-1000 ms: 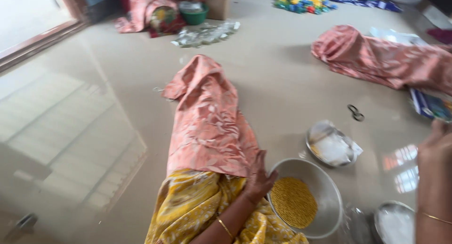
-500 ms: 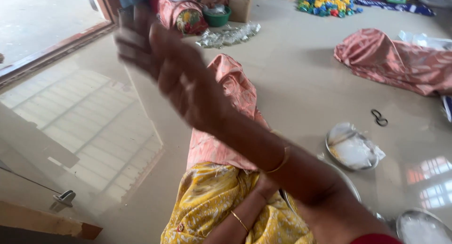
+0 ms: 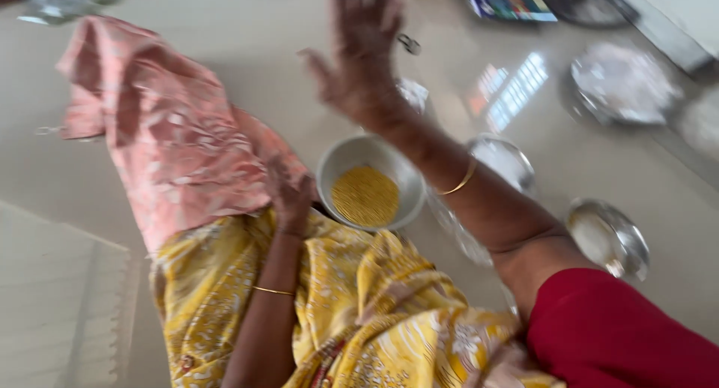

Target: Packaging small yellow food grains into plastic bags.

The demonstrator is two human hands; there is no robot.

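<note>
Round steel bowl (image 3: pixel 341 163) of yellow grain upright, left hand (image 3: pixel 290 193) beside, right hand (image 3: pixel 359 55) above, grips spread.

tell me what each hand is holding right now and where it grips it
Nothing is held. The right hand is raised in the air, open and empty. The left hand rests on the lap beside the steel bowl of yellow grain, gripping nothing.

A glossy pale stone floor (image 3: pixel 225 81) is filling the scene, mirroring bright window light (image 3: pixel 509 96) just right of the raised right hand; a white wall edge (image 3: pixel 674 13) is running along the far upper right corner beyond it
</note>
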